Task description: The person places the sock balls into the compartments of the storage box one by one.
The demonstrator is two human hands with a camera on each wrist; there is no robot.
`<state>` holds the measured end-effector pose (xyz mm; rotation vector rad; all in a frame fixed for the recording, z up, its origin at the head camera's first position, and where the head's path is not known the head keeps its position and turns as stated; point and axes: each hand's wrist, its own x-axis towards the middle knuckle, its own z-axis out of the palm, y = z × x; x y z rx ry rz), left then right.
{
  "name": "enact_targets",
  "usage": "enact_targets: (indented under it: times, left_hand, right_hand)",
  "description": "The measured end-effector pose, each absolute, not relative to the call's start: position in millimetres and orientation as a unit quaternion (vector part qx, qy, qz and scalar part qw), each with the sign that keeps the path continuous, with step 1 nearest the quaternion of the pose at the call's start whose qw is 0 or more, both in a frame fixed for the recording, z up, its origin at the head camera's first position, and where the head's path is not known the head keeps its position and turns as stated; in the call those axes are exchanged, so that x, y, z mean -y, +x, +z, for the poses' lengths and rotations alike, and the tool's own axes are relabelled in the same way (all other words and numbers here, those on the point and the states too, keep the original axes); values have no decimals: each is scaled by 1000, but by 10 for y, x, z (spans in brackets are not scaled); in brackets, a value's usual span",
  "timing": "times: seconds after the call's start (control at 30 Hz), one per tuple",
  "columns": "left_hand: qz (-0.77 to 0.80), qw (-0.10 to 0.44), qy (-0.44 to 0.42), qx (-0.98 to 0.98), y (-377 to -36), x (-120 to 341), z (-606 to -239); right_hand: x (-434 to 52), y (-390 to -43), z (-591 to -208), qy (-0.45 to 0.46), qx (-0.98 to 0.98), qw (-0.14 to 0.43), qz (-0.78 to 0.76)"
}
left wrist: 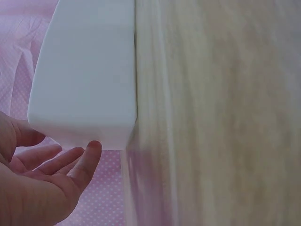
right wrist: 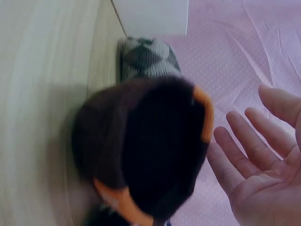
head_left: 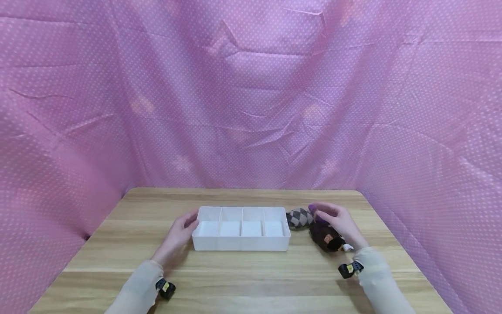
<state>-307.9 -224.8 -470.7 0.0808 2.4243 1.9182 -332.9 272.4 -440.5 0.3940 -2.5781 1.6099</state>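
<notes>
A white tray (head_left: 241, 245) with several empty compartments stands mid-table. My left hand (head_left: 184, 226) lies at its left end, fingers relaxed; in the left wrist view the fingers (left wrist: 61, 160) sit just beside the tray's end wall (left wrist: 84, 70) and hold nothing. To the right of the tray lie rolled socks: a grey argyle one (head_left: 299, 218), a purple one (head_left: 322, 221) and a dark brown one with orange trim (head_left: 324, 237). My right hand (head_left: 333, 216) hovers open over them. In the right wrist view its straight fingers (right wrist: 254, 141) stand beside the brown sock (right wrist: 146, 150), with the argyle sock (right wrist: 148, 59) beyond.
The wooden table (head_left: 251, 279) is closed in by pink dotted cloth (head_left: 251, 109) at the back and both sides. A small black wrist camera sits on each sleeve (head_left: 165, 288) (head_left: 349, 269). Bare wood lies in front of the tray.
</notes>
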Motion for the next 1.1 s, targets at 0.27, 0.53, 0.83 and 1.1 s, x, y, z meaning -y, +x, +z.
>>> enact_targets:
  times: [0.27,0.53,0.83,1.1]
  left_hand:
    - [607,28,18,-794,-3055,2286,-4692]
    - [609,44,6,-792,-3004,2271,-4723]
    - [623,45,19,-781,-2984,2298,-4728]
    - [605,34,32,-795,-3013,2267,-4734]
  right_hand:
    - [-3042,-3312,-4436,122,836,37,534]
    - [-3389,-3299,-4571,139,839,35,525]
    - [-3676,-3312,-4673,156,845,21,511]
    - [-3946,-3370,-4753,188,857,-40,478]
